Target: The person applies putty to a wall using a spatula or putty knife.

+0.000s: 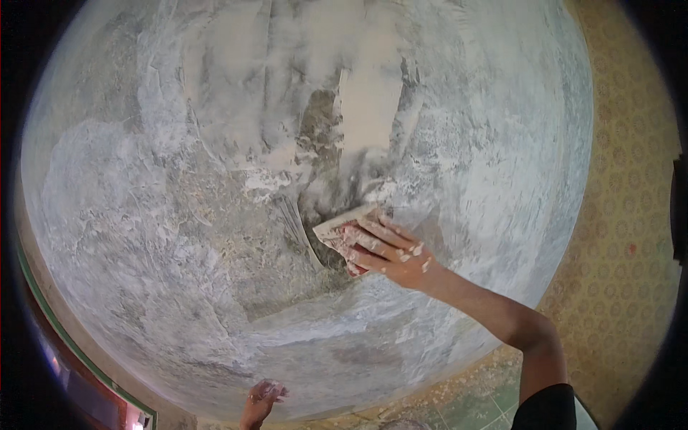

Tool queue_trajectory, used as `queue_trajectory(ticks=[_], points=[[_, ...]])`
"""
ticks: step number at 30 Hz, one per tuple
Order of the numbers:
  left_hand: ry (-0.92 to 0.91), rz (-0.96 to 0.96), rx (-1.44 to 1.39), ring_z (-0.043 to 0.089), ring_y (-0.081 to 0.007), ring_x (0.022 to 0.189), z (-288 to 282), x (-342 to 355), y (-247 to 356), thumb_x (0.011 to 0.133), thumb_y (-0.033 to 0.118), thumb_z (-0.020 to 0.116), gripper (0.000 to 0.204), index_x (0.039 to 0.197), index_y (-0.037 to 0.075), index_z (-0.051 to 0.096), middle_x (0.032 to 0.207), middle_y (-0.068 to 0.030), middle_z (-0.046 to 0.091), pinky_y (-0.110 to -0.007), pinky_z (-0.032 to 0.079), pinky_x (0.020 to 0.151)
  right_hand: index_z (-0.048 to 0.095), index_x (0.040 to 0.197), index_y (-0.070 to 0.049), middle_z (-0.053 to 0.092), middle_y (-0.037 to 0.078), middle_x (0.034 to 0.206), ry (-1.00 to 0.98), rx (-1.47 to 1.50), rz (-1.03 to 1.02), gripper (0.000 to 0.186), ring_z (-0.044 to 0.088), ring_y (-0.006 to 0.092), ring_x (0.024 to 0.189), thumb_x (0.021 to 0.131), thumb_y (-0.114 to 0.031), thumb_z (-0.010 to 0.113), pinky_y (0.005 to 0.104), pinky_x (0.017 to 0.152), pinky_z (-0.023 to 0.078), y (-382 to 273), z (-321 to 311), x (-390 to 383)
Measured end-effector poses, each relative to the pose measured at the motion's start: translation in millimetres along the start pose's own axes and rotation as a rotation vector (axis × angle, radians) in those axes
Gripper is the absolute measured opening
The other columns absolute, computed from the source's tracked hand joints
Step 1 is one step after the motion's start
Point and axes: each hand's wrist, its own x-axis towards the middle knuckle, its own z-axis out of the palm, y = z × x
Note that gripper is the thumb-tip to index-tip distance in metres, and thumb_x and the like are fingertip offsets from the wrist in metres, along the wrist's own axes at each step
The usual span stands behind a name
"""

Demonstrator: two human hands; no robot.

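Observation:
My right hand (401,259) reaches up from the lower right, spotted with white putty. Its fingers are stretched over the back of a putty-smeared scraper (337,233), gripping it with the wide blade edge against the wall (208,236). A bit of red shows under the fingers. Above the blade lies a smooth, cream-coloured strip of putty (369,107), beside a bare dark grey patch (319,122). Low in the picture is my left hand (266,395), fingers curled and coated with whitish putty. Whether it holds anything is too small to tell.
A yellowish patterned wall (620,236) meets the grey one at the right. Green floor tiles (480,408) with pale spatters lie at the bottom. At the lower left is a green-edged frame (86,358) around a dark opening.

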Motion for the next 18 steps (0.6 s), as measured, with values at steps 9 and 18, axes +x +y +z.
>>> queue_trajectory(ticks=[9,18], points=[[-0.040,0.210,-0.049,0.065,-0.0227,0.087,-3,27,-44,0.092,0.026,0.059,0.037,0.115,-0.003,0.055,0.094,-0.0133,0.066,-0.036,0.053,0.072,0.050,0.127,-0.010,0.062,0.022,0.109,0.406,0.555,0.570,0.035,0.059,0.0388,0.099,0.092,-0.015,0.048,0.0469,0.086,0.046,228,78,207],[0.017,0.144,-0.060,0.064,-0.0238,0.089,-12,3,-34,0.094,0.028,0.055,0.036,0.110,-0.003,0.056,0.095,-0.0137,0.065,-0.037,0.054,0.073,0.028,0.145,-0.024,0.037,0.009,0.145,-0.066,-0.327,0.037,0.061,0.037,0.0373,0.130,0.088,-0.018,0.048,0.0475,0.101,0.040,62,95,130]])
